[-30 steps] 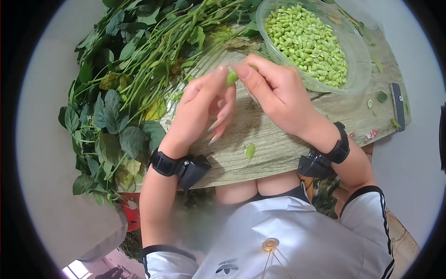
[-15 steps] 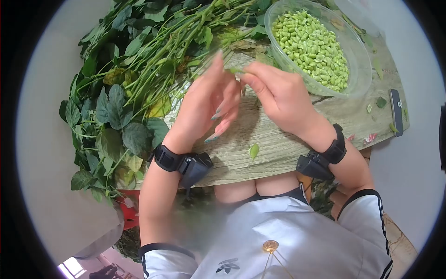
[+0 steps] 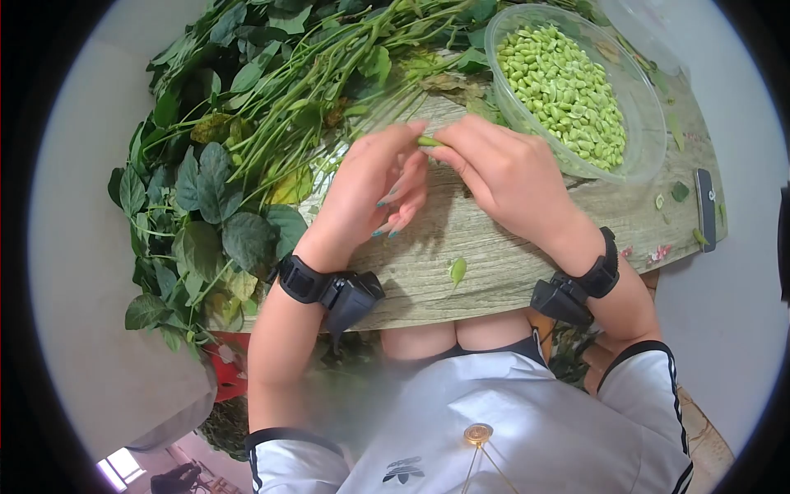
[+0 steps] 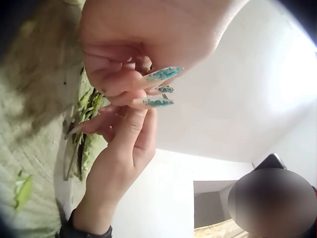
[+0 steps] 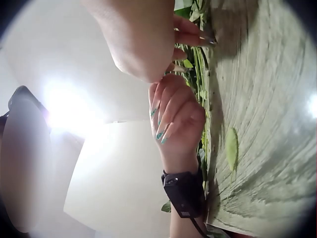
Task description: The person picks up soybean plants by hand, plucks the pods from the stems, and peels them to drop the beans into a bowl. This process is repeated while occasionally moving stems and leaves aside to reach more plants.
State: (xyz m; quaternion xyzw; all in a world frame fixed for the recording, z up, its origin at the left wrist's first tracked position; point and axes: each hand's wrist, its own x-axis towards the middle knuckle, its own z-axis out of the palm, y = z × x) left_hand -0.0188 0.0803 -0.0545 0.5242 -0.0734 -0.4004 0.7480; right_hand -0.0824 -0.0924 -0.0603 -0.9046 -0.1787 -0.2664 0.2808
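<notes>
As R hand [image 3: 517, 171] pinches pod [image 3: 429, 142], L hand [image 3: 372, 183] part-curled, adj.

Wood-grain tabletop [image 3: 510, 267] bears leafy green stalks [image 3: 288, 123], heaped left and far side; clear round bowl [image 3: 643, 132] far right; slim dark object [image 3: 705, 210] by right edge; loose green pod [image 3: 457, 270] near front

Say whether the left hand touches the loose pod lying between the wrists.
Apart: the head view shows bare tabletop between the left hand and that pod.
</notes>
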